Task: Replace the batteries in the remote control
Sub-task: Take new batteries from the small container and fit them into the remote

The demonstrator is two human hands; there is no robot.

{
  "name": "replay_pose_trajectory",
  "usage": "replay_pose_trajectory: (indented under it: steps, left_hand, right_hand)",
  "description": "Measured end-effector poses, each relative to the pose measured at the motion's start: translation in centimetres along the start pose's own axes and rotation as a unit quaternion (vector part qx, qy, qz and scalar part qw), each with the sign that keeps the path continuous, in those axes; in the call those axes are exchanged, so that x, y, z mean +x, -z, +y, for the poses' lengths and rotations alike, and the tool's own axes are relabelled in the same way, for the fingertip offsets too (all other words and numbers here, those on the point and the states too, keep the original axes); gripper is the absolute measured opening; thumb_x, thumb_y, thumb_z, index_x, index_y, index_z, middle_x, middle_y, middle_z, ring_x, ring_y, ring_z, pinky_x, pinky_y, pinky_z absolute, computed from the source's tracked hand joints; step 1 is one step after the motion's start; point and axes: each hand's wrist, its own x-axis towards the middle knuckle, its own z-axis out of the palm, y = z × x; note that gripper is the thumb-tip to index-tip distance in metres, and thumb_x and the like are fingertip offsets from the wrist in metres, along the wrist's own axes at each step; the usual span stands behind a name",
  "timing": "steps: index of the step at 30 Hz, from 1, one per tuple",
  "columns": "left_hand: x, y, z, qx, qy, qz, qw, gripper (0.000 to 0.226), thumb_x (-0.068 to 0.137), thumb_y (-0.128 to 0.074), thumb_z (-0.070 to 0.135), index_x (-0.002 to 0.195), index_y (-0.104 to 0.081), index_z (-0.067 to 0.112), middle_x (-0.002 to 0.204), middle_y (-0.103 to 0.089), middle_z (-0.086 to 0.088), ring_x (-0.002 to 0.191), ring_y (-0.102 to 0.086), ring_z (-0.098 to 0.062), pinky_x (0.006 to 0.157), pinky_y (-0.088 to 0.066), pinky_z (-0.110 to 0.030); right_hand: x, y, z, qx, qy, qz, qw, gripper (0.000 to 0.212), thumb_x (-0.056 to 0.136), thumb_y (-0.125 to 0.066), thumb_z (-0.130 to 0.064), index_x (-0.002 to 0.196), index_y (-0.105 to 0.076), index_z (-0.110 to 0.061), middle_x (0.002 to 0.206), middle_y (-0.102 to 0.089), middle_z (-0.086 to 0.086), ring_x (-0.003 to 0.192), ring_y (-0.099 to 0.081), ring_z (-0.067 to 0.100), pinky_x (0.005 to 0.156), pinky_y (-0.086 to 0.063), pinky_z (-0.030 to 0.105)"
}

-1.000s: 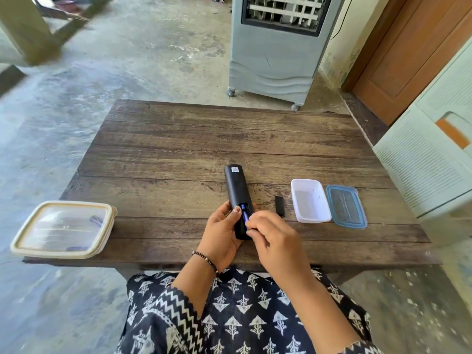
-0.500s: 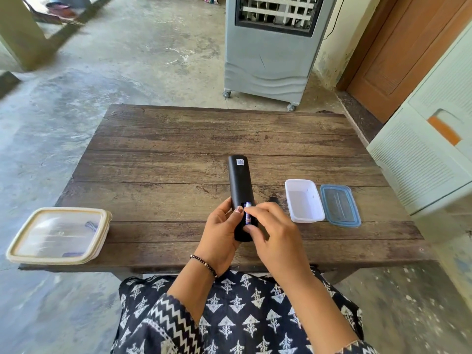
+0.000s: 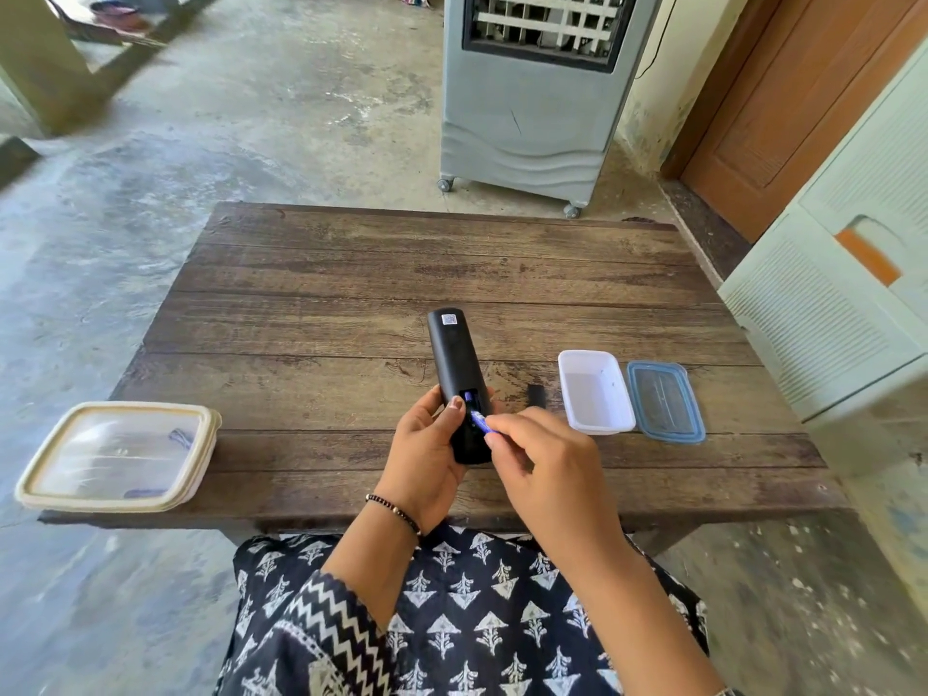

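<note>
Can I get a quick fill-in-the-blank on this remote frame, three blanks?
1. The left hand holds the black ____.
2. The right hand pinches a blue ____ at the open compartment.
3. The blue lid lies right of the white ____, which is uncovered.

Missing: remote; battery; container
</note>
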Motion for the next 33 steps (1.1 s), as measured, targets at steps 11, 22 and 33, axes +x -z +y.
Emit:
replay_pose_trajectory:
  steps: [11,22,33]
  left_hand:
    - [-0.5,-0.3,0.1,0.022,0.001,-0.022,1.0,0.025,0.096,-0.038,0.004,0.113,-0.056,0.008,0.097,-0.064,-0.014,0.081,-0.064,-0.019,0.068,-0.056,-0.028]
    - [-0.4,-0.6,-0.2,0.049,-0.009,-0.018,0.999,0.023,0.096,-0.038,0.003,0.107,-0.058,0.01,0.095,-0.06,-0.014,0.081,-0.058,-0.018,0.069,-0.055,-0.024]
    - [-0.2,-0.9,-0.6,0.078,-0.013,0.002,0.997,0.026,0.095,-0.039,0.001,0.1,-0.061,0.015,0.086,-0.067,-0.007,0.073,-0.065,-0.011,0.068,-0.057,-0.024]
  right_hand:
    - [-0.3,-0.5,0.0,-0.007,-0.007,-0.011,1.0,0.015,0.086,-0.061,-0.011,0.099,-0.068,-0.008,0.087,-0.067,0.002,0.076,-0.064,0.016,0.064,-0.056,0.033]
    - [0.2,-1.2,0.3,-0.006,-0.019,0.0,1.0,0.012,0.084,-0.062,-0.009,0.093,-0.069,-0.008,0.084,-0.065,0.002,0.074,-0.062,0.018,0.063,-0.055,0.032]
    - [1.3,-1.7,0.6,0.028,-0.119,0.015,0.992,0.008,0.074,-0.07,-0.003,0.076,-0.069,-0.01,0.078,-0.066,0.0,0.07,-0.06,0.015,0.064,-0.053,0.032]
